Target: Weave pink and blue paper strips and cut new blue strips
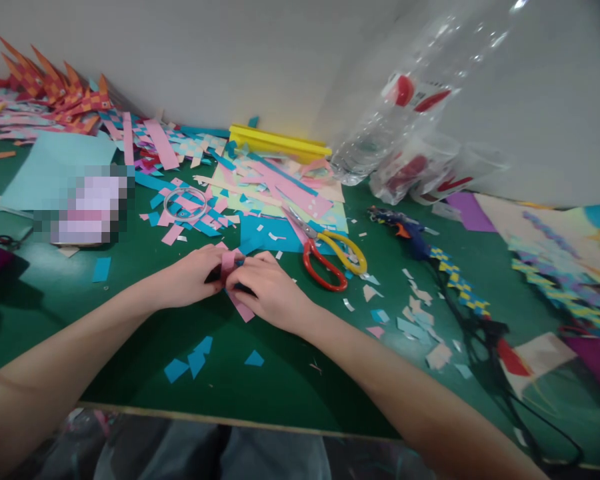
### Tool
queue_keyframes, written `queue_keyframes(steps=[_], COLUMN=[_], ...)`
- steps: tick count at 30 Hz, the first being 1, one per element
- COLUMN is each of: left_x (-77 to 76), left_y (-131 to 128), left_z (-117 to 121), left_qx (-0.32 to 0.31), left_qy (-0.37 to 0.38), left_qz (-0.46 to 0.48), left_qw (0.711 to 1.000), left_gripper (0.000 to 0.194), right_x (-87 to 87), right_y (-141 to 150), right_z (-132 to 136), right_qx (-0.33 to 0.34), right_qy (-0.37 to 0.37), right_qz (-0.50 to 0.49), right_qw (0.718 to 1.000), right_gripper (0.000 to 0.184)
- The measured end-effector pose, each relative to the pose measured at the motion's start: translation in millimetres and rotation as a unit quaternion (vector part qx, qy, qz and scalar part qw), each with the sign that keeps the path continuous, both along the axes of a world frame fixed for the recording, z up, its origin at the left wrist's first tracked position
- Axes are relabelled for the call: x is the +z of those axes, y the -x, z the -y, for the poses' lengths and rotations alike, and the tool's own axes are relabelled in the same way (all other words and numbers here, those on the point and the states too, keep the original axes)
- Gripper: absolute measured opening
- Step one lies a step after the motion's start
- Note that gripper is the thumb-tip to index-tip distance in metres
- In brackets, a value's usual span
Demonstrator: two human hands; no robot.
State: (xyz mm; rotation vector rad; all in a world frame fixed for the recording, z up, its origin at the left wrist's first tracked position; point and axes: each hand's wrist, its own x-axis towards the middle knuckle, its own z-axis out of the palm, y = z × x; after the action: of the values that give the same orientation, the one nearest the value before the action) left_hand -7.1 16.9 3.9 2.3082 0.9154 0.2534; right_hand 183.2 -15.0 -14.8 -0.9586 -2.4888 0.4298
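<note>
My left hand (196, 275) and my right hand (270, 288) meet over the green tabletop, fingers closed in a pinch around a pink paper strip (229, 264). One end of the strip slants down below my right fingers. A bit of blue shows between the hands, though the fingers hide how it joins the pink. Beyond them lies a blue paper sheet (263, 233). Scissors (325, 252) with one red and one yellow handle rest just right of it, blades pointing away. Several blue scraps (197, 357) lie nearer to me.
Paper strips (290, 180) pile along the wall beside a yellow plastic piece (280, 143). A tape roll (185, 203) sits on woven paper at left. At right are a glue gun (413, 237) with its cord, a large plastic bottle (380, 120) and cups (440, 163). Pale blue paper (55, 170) lies left.
</note>
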Motion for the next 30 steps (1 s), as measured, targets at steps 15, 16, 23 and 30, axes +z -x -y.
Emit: queue_keyframes(steps=[15,16,23,30], left_x=[-1.1,-0.7,-1.0,0.7], left_y=[1.3,0.9,0.3,-0.4], left_z=[0.8,0.9,0.8,0.2], left_qx=[0.011,0.010,0.017,0.022], left_qy=[0.001,0.001,-0.006,0.004], left_qz=[0.011,0.006,-0.006,-0.018], left_qw=[1.000,1.000,1.000,1.000], left_gripper=[0.006,0.006,0.005,0.006], right_x=[-5.2,-6.2,-5.8,-1.0], right_y=[-8.1,-7.7,-4.8,-2.5], right_z=[-1.6,-1.7,-1.6,0.6], right_qx=[-0.020,-0.014,0.017,0.032], right_qy=[-0.056,-0.060,-0.122,-0.158], right_qz=[-0.035,-0.027,0.013,0.008], right_qw=[0.998,0.998,0.992,0.987], right_gripper=[0.016,0.018,0.029,0.025])
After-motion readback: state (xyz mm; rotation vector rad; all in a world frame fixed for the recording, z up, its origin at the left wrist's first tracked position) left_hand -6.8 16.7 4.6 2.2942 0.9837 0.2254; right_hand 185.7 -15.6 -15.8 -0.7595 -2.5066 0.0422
